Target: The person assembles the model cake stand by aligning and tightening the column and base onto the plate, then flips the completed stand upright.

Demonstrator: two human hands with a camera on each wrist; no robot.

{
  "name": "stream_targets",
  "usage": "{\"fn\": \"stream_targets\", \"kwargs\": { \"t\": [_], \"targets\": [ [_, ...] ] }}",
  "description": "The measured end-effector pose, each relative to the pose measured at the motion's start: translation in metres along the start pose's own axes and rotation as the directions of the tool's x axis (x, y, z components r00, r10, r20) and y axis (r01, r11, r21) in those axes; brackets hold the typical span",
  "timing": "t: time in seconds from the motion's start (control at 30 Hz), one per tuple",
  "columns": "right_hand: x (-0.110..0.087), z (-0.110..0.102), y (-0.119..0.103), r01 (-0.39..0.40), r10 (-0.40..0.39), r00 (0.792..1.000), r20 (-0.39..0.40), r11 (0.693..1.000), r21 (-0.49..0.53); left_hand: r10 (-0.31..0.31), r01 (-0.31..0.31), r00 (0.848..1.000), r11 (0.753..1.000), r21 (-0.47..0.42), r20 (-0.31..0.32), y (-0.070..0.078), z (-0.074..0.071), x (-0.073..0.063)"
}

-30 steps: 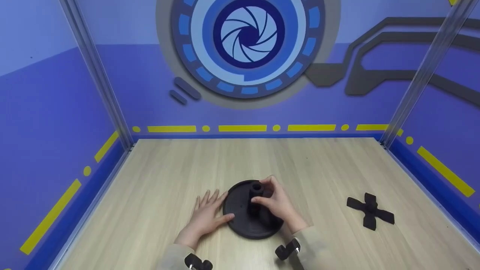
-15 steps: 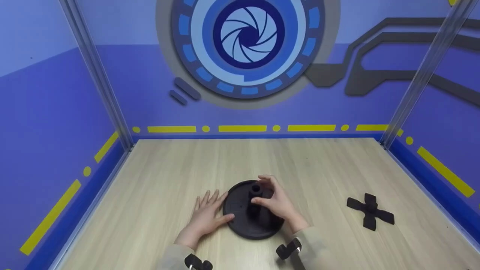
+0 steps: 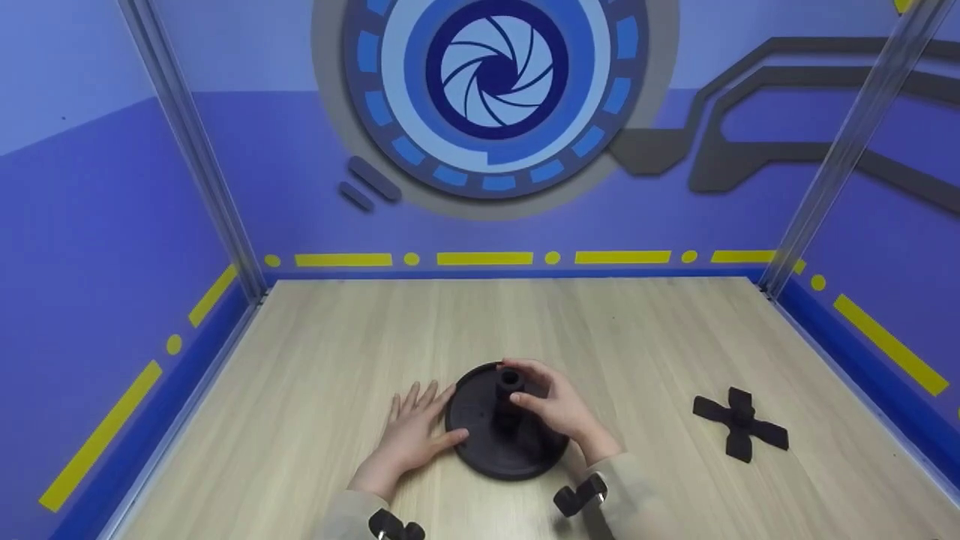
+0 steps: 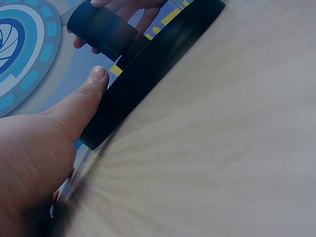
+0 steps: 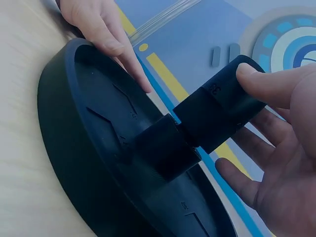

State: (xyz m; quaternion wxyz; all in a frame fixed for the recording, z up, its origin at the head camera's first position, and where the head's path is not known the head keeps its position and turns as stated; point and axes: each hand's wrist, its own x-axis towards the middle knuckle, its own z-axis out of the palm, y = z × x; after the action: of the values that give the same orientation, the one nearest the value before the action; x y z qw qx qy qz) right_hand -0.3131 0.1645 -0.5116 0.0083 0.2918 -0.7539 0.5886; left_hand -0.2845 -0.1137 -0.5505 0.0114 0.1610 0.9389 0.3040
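Note:
A round black base (image 3: 480,450) with a raised rim lies on the wooden table. From its middle rises a short round socket (image 5: 165,148), and a black tube (image 5: 222,103) marked with raised figures stands at the socket's upper end, with a stepped seam between them. My right hand (image 3: 559,401) holds the tube near its top, thumb on the near side and fingers behind. At the base's left edge my left hand (image 3: 412,435) rests with spread, straight fingers, its thumb against the rim. In the left wrist view that thumb (image 4: 91,94) touches the base's side wall.
A black four-bladed fan piece (image 3: 741,424) lies on the table to the right. Blue panels with yellow markings (image 3: 485,259) and metal corner posts (image 3: 199,150) enclose the table (image 3: 337,337) at the back and sides.
My right hand's fingers have shifted leftward behind the tube, and its thumb has slid slightly right across it. The tube's top sits slightly left of before. My left hand and the base stay put.

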Motion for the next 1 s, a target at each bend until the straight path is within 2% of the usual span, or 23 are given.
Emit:
{"fn": "stream_targets", "kwargs": {
  "t": [0.27, 0.5, 0.73, 1.0],
  "targets": [
    [0.0, 0.0, -0.001, -0.078, 0.076, 0.995, -0.06, 0.996, -0.036, 0.007, -0.007, 1.0, 1.0, 0.003, -0.011, 0.0, 0.0, 0.0],
    [0.001, 0.004, -0.003, -0.145, 0.136, 0.981, -0.138, 0.988, -0.058, 0.016, -0.016, 1.0, 1.0, -0.01, -0.007, 0.0, -0.001, -0.001],
    [0.001, 0.011, -0.003, -0.128, 0.107, 0.969, -0.223, 0.988, -0.082, 0.023, -0.023, 1.0, 1.0, -0.001, -0.01, 0.0, -0.001, -0.002],
    [0.001, 0.019, -0.003, -0.129, 0.063, 0.942, -0.33, 0.975, -0.181, 0.027, -0.027, 0.999, 1.0, 0.008, -0.021, -0.001, 0.0, -0.001]
  ]
}}
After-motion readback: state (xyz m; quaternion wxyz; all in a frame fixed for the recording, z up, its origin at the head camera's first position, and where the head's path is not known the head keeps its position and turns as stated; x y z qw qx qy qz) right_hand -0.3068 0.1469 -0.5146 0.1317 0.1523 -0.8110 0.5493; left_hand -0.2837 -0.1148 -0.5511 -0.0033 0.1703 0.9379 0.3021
